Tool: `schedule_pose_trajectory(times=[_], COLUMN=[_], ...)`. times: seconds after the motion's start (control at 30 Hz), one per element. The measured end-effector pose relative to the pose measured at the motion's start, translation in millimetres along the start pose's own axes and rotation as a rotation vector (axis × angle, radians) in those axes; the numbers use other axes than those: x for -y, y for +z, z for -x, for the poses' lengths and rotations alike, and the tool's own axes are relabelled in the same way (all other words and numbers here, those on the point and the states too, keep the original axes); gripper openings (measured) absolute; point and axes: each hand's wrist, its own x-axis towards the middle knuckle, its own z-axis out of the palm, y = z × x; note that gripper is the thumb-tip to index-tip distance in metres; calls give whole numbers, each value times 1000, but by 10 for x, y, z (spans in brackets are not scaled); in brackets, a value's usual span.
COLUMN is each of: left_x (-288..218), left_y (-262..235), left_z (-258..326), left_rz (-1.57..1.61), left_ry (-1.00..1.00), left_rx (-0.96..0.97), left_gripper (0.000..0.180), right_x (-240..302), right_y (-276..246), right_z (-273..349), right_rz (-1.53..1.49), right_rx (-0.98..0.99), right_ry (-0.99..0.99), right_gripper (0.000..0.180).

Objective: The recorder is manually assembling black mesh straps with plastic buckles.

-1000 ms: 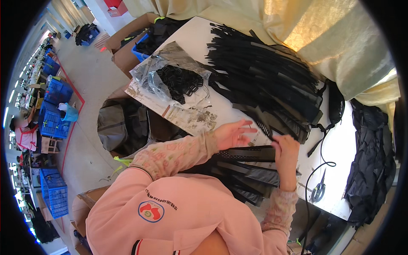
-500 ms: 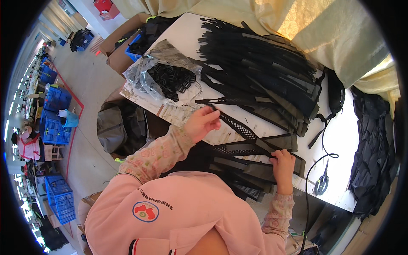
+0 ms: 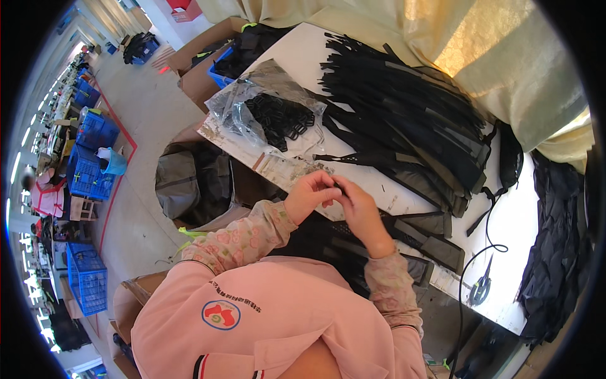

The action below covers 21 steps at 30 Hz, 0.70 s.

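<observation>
Over the near edge of the white table (image 3: 404, 196), my two hands meet with their fingertips close together. My left hand (image 3: 309, 196) is closed, thumb and fingers pinching at the dark end of a black mesh strap. Closed as well, my right hand (image 3: 363, 218) grips the same end from the other side. The fingers cover most of that end. Below and right of the hands, several black straps with wide grey-black ends (image 3: 435, 246) lie across the table edge. Just beyond the hands sits a clear plastic bag (image 3: 243, 123) of black plastic buckles (image 3: 284, 120).
A large pile of black straps (image 3: 404, 120) covers the far part of the table. Scissors (image 3: 481, 287) and a black cord (image 3: 464, 265) lie at the right. Left of the table are an open box with dark cloth (image 3: 196, 183) and a blue bin (image 3: 221, 69).
My right hand has moved left from the wide end of the strap to meet my left hand at its narrow end. The view has shifted slightly.
</observation>
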Motion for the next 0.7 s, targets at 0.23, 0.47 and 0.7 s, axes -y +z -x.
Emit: schedule_pose_trajectory(times=[0.23, 0.47, 0.7], left_x=[-597, -539, -718], left_y=[-999, -1203, -1137], left_z=[-569, -1094, -1036], left_rz=[-1064, -1865, -1678], left_ry=[450, 104, 152], left_rx=[-305, -48, -37], left_gripper=[18, 32, 29], right_x=[8, -88, -111], right_y=[53, 68, -20], right_z=[-49, -11, -30], right_rz=[-8, 31, -62], right_rx=[68, 81, 27], right_ry=[-104, -66, -2], right_gripper=[34, 23, 14])
